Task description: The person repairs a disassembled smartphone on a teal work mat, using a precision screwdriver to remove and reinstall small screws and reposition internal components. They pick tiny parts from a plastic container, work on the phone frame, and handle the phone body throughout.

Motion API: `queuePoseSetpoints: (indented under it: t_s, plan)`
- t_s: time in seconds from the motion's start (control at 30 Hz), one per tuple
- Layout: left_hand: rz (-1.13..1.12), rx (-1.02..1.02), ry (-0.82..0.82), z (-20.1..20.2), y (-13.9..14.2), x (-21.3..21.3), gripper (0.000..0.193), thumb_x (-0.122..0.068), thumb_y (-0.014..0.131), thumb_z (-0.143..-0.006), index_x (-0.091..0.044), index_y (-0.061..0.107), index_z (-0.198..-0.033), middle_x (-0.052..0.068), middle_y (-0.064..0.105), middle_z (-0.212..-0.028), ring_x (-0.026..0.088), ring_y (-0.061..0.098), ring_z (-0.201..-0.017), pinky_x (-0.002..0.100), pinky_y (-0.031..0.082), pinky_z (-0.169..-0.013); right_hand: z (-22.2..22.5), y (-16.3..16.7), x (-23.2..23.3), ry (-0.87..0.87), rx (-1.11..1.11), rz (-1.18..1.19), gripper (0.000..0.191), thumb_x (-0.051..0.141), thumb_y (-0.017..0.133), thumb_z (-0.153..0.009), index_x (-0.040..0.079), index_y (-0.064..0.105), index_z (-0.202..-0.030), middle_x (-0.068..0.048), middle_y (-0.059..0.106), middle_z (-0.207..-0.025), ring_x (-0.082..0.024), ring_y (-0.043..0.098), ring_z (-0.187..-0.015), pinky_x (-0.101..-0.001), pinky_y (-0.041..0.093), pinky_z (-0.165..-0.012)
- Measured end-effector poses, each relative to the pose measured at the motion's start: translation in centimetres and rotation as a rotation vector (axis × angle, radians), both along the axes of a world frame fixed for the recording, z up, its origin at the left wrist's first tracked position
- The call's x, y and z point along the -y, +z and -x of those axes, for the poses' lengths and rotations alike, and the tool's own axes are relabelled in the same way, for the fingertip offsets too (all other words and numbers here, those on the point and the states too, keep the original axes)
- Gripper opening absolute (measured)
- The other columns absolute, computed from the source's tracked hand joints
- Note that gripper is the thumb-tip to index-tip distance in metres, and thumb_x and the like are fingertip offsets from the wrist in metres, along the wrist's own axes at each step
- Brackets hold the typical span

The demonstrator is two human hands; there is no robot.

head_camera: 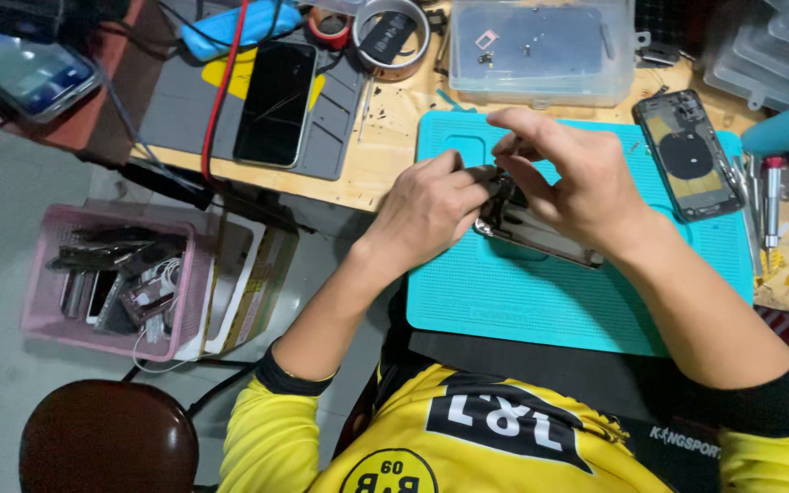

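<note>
Left hand [426, 212] knuckles up, fingers [468, 183] curled, pinching toward 3 o'clock. Right hand [568, 178] arched above, fingers [513, 123] bent down toward 9 o'clock. Fingertips of both hands meet. Bare forearms run back toward 6 o'clock, elbows apart.

1. A pale wooden counter [385, 146] ran across the top of the view, its front edge bare.
2. Below it lay a smooth grey floor [11, 210], evenly lit, with no hard shadows.
3. A round dark brown stool seat [107, 438] stood on that floor at the lower left, glossy under the light.
4. Near the counter's edge a pink plastic basket [47, 310] sat on the floor, with flat cardboard pieces [248, 283] leaning just beside it.
5. No wall or window showed.
</note>
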State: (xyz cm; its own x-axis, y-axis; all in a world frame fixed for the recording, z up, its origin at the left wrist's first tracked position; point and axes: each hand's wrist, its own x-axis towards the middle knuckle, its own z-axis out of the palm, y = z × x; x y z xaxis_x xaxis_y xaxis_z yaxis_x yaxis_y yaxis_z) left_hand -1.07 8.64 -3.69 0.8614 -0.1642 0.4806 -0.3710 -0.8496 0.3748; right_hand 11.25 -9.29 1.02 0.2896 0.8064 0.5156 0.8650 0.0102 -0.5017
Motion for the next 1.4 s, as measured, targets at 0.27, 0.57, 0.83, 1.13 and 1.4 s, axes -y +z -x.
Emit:
queuePoseSetpoints:
  t_s: [0.27,0.57,0.83,1.13,1.4]
  plan:
    - [0.028,0.087,-0.028,0.4,-0.2,-0.1,0.018,-0.009,0.075,-0.081,-0.006,0.069,-0.098,0.006,0.071,-0.104,0.031,0.062,-0.097,0.043,0.054,-0.085,0.7,0.2,-0.4,0.028,0.058,0.005,0.054,-0.004,0.076,-0.09,0.004,0.058,-0.14,-0.015,0.072,-0.11,-0.026,0.074,-0.095,-0.0356,0.06,-0.081]
    - [0.039,0.087,-0.017,0.6,-0.3,-0.4,0.015,-0.014,0.078,-0.084,-0.008,0.068,-0.093,0.005,0.066,-0.091,0.03,0.062,-0.095,0.043,0.053,-0.083,1.0,0.2,-0.5,0.023,0.036,-0.041,0.054,-0.006,0.076,-0.09,0.003,0.056,-0.139,-0.014,0.072,-0.105,-0.023,0.075,-0.095,-0.033,0.06,-0.08]
    - [0.004,0.097,-0.007,0.7,-0.1,-0.3,0.014,-0.011,0.076,-0.085,-0.007,0.065,-0.093,0.005,0.064,-0.096,0.027,0.061,-0.095,0.04,0.053,-0.081,0.6,-0.3,-0.4,-0.106,0.09,-0.033,0.049,-0.004,0.083,-0.092,0.003,0.06,-0.135,-0.011,0.072,-0.094,-0.021,0.075,-0.086,-0.0326,0.059,-0.075]
    - [0.053,0.101,0.0,1.2,-0.1,-0.3,0.019,-0.01,0.077,-0.085,-0.007,0.071,-0.103,0.004,0.067,-0.107,0.026,0.061,-0.095,0.038,0.054,-0.083,0.7,-1.7,0.0,-0.059,-0.049,0.04,0.068,-0.009,0.074,-0.096,0.008,0.039,-0.152,-0.013,0.076,-0.103,-0.023,0.077,-0.095,-0.0321,0.061,-0.08]
    - [0.22,0.115,0.006,1.5,0.2,-0.3,0.018,-0.005,0.076,-0.087,-0.008,0.074,-0.105,0.003,0.071,-0.106,0.024,0.066,-0.092,0.036,0.055,-0.082,0.8,-2.5,1.9,-0.018,-0.549,-0.193,0.067,-0.017,0.061,-0.11,0.006,0.024,-0.161,-0.023,0.071,-0.113,-0.027,0.074,-0.106,-0.0363,0.065,-0.097]
